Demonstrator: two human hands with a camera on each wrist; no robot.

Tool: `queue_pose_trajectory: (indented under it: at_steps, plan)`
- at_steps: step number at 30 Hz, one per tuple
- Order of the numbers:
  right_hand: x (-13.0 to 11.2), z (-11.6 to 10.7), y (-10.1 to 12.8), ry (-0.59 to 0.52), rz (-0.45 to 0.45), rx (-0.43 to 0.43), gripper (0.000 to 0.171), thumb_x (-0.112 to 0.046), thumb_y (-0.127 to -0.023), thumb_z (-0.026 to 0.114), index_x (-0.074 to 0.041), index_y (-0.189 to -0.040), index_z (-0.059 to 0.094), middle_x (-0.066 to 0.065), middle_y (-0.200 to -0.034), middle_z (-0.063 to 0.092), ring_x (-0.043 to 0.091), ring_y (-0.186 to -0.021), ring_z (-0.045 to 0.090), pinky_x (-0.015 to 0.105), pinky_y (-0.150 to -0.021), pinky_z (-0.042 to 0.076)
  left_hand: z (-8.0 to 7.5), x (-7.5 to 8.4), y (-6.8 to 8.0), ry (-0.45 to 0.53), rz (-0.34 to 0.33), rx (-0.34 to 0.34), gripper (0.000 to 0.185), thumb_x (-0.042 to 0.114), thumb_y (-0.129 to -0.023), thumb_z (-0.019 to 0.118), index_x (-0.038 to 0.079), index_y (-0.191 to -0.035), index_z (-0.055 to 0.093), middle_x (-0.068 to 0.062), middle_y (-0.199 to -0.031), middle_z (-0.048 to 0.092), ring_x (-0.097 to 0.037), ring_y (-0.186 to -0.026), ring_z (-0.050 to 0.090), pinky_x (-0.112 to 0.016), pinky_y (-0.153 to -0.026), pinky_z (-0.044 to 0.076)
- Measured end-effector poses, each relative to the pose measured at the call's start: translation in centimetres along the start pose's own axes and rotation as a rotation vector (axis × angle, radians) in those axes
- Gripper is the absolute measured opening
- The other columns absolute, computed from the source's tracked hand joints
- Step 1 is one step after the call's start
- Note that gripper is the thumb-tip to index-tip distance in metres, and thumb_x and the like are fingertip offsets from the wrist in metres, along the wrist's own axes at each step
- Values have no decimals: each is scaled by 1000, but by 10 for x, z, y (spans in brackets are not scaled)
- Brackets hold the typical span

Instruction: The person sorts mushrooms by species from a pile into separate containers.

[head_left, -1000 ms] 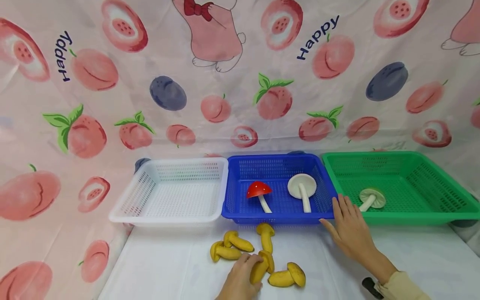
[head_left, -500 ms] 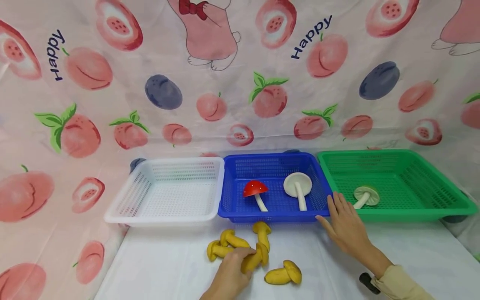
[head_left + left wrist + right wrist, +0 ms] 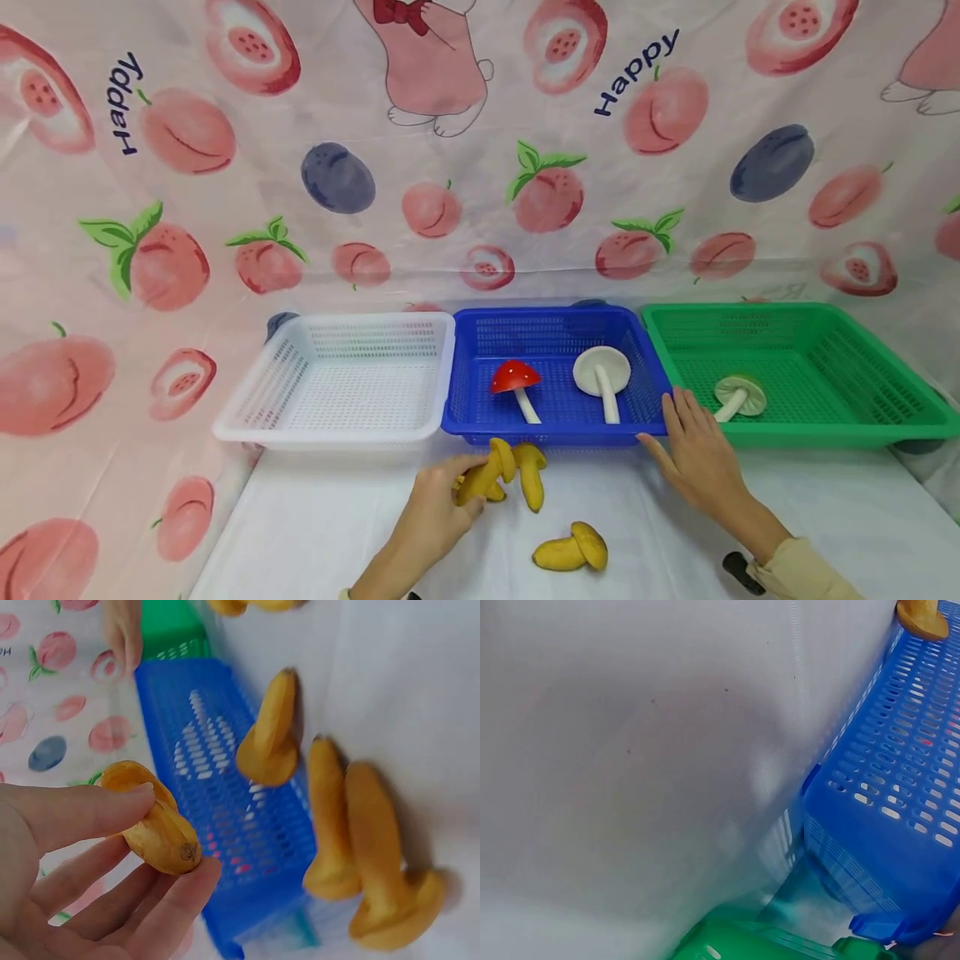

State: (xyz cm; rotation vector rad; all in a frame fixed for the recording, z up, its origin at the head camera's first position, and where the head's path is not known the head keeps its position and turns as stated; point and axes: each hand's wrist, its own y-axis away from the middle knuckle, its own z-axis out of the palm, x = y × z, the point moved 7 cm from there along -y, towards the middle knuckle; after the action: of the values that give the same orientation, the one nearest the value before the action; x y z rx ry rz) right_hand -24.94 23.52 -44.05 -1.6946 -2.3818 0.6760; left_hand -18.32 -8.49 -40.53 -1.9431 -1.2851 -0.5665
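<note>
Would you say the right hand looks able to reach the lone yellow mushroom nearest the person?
Probably yes: the right hand seems to hold nothing, and nothing visible stands between it and that yellow mushroom.

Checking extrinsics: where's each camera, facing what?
Head: on the head, facing forward-down at the blue basket; left hand and right hand show.
Left wrist: on that wrist, facing the pinched yellow mushroom; both hands show.
Right wrist: on that wrist, facing white tablecloth and blue basket; perhaps some hand, lower right.
Head and left wrist share that yellow mushroom.
</note>
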Motion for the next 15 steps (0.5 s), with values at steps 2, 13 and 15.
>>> queue_pose_trajectory:
  at_steps: [2,13,15]
  plan:
    - [1,1,1,-7,3,7,73,-44,-96,49,14,-138,35,35,-142,31,47,-132,28,59,-107,23,-6,-2,-3,28,-24,-3,46,-10,-70,73,3,-114,66,-13,-102,67,-21,-84,64,-23,-64,54]
    - [2,4,1,-20,1,40,73,-44,-95,51,12,-139,34,33,-143,31,43,-136,24,52,-113,13,-42,-8,-26,41,-75,123,42,-12,-71,74,0,-111,66,-16,-101,65,-28,-89,65,-23,-64,56]
    - [2,3,2,-22,0,41,73,-43,-95,51,13,-139,34,34,-143,31,43,-137,23,52,-113,12,-46,-11,-30,35,-85,144,42,-12,-71,74,0,-111,66,-16,-101,66,-28,-88,65,-23,-64,56]
